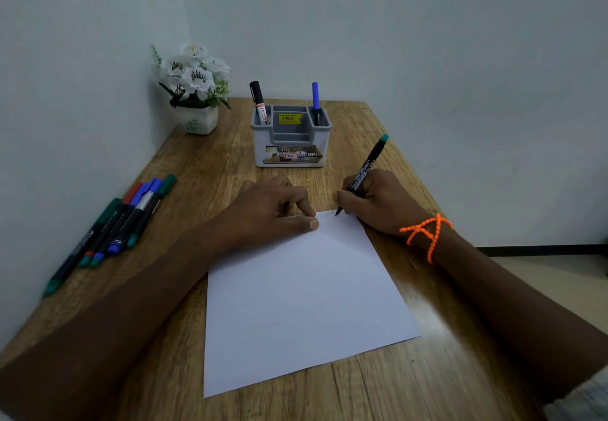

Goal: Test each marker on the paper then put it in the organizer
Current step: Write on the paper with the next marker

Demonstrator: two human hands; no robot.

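Paper (pixel 306 302): lying nearest you on the bench (pixel 210 157), far edge under your fingers.
Left hand (pixel 273 213): fingers pressing together, pinning paper.
Right hand (pixel 375 203): fingers pinching green-capped marker (pixel 365 167), tip touching paper.
Organizer (pixel 291 137): standing beyond your fingertips.

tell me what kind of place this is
Probably a small desk in a room corner, at home or in an office: a wooden table against bare walls, a grey desk organizer with markers in it, and a pot of white flowers.

Wooden table (pixel 210 170), white paper (pixel 306 302), grey organizer (pixel 291 147), loose markers (pixel 115 223), potted flowers (pixel 194 91)
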